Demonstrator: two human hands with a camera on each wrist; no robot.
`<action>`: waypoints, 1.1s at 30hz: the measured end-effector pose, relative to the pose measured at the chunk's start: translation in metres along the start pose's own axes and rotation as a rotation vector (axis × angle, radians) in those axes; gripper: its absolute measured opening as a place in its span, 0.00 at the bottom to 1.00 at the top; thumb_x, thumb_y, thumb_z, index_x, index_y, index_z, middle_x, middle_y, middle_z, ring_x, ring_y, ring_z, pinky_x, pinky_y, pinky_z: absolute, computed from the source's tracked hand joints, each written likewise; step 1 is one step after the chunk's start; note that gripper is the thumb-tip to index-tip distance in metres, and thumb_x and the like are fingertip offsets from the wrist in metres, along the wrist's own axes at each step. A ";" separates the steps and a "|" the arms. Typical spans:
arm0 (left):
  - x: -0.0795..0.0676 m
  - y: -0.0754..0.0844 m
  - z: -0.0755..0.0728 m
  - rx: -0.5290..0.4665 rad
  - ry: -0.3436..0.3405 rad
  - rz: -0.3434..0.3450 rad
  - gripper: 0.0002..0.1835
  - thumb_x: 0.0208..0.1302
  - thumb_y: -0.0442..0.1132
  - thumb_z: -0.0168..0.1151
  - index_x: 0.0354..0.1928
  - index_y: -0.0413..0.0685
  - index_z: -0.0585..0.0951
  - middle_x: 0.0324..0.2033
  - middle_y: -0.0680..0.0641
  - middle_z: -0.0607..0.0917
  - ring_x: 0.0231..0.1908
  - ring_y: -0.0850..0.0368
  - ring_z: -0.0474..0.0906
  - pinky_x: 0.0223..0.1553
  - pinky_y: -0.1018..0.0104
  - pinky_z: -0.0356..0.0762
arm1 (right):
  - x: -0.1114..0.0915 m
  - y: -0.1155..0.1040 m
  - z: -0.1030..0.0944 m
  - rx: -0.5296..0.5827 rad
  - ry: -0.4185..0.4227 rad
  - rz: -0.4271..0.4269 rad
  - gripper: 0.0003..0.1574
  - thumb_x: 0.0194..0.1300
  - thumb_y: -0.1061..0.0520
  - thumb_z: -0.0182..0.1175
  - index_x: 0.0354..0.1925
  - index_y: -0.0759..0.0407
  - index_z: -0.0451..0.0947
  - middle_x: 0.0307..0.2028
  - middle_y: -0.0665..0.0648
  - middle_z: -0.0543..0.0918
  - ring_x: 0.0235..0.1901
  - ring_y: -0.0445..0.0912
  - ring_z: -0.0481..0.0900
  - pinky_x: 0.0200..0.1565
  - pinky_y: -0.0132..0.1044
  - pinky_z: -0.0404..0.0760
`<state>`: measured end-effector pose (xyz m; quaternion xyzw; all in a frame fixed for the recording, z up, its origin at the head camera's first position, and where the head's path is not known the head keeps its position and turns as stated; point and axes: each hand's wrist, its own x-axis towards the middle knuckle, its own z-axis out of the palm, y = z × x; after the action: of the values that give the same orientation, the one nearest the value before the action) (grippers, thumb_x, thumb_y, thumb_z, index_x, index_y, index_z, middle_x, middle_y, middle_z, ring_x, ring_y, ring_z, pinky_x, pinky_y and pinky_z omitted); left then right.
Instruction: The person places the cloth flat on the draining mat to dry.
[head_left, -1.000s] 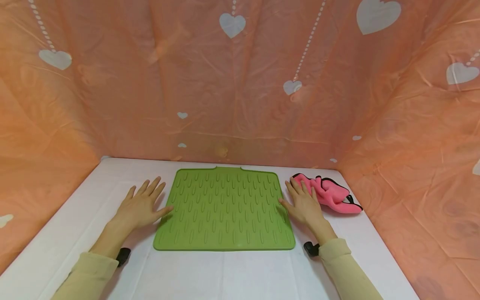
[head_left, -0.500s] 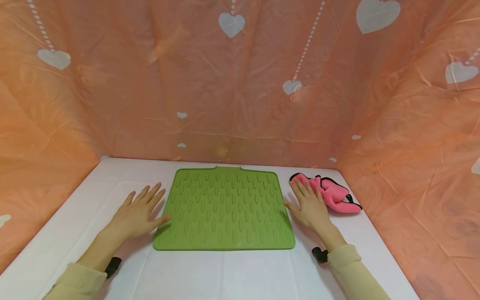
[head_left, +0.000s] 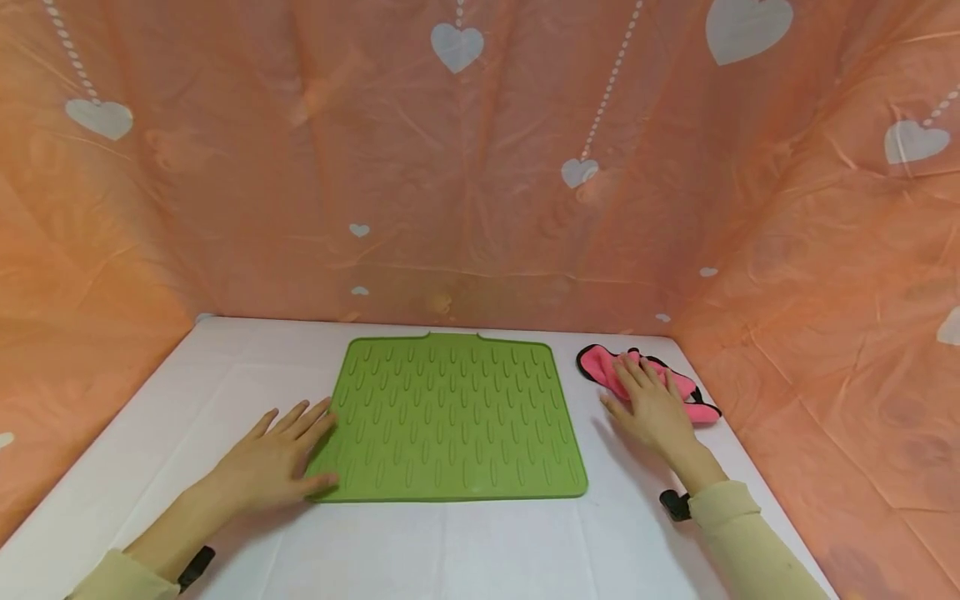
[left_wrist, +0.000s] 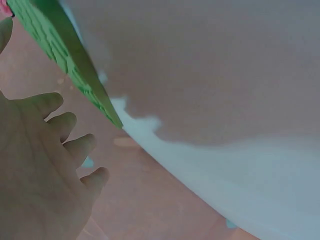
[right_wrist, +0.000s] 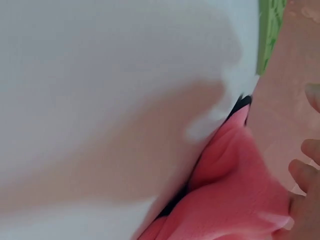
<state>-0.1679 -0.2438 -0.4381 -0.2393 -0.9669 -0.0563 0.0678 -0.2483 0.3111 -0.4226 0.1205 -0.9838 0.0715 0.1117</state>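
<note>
A green mat (head_left: 450, 417) with rows of raised ridges lies flat on the white table. My left hand (head_left: 270, 462) is at its near left corner, fingers spread; in the left wrist view that hand (left_wrist: 40, 165) holds nothing and appears raised off the surface. A crumpled pink fabric piece (head_left: 600, 365) with black edging lies right of the mat; its exact kind cannot be told. Over it stretches my right hand (head_left: 656, 417), which hides part of it. In the right wrist view the fingers of the right hand (right_wrist: 306, 185) are beside the pink cloth (right_wrist: 225, 200); contact is unclear.
Orange curtain (head_left: 465, 167) with white hearts encloses the back and both sides of the white table (head_left: 450, 550). A dark wrist device (head_left: 675, 505) shows at the right wrist and another dark device (head_left: 197, 569) at the left.
My right hand has moved right, away from the mat's edge and further over the pink fabric. My left hand has drawn back toward the near left corner. The mat stays put.
</note>
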 end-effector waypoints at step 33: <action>-0.009 -0.001 0.013 -0.048 -0.097 0.048 0.52 0.64 0.76 0.57 0.76 0.43 0.70 0.77 0.40 0.65 0.73 0.37 0.65 0.69 0.31 0.62 | 0.043 0.061 0.027 0.114 -0.074 -0.336 0.27 0.70 0.63 0.65 0.66 0.61 0.79 0.68 0.70 0.75 0.67 0.72 0.70 0.65 0.72 0.65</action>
<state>-0.1616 -0.2468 -0.4519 -0.2665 -0.9614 -0.0660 0.0164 -0.3101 0.3559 -0.4450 0.2921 -0.9475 0.1031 0.0787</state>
